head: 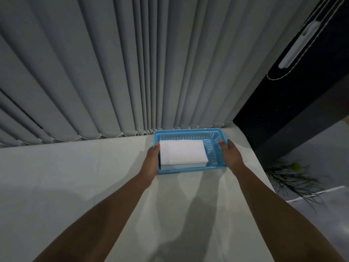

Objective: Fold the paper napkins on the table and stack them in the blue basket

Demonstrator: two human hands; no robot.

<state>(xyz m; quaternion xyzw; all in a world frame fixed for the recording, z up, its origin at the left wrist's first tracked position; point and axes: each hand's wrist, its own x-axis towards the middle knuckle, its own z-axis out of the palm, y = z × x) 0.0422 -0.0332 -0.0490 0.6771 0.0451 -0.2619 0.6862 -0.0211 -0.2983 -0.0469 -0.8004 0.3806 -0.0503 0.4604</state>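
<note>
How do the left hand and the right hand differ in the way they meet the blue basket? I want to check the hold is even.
The left hand lies along the blue basket's left wall, beside the napkin stack; the right hand lies along the right wall, beside the bare slotted floor. The left fingertips look tucked at the rim; the right thumb and a finger show apart. Both arms are stretched out, each hand against a short side.

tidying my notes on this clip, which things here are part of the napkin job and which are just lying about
Part of the job:
- blue basket, held at both ends
- stack of folded white napkins inside it
- left hand and right hand
- table with its white cloth

Just lying about:
- grey vertical blinds
- plant on the floor at right
</note>
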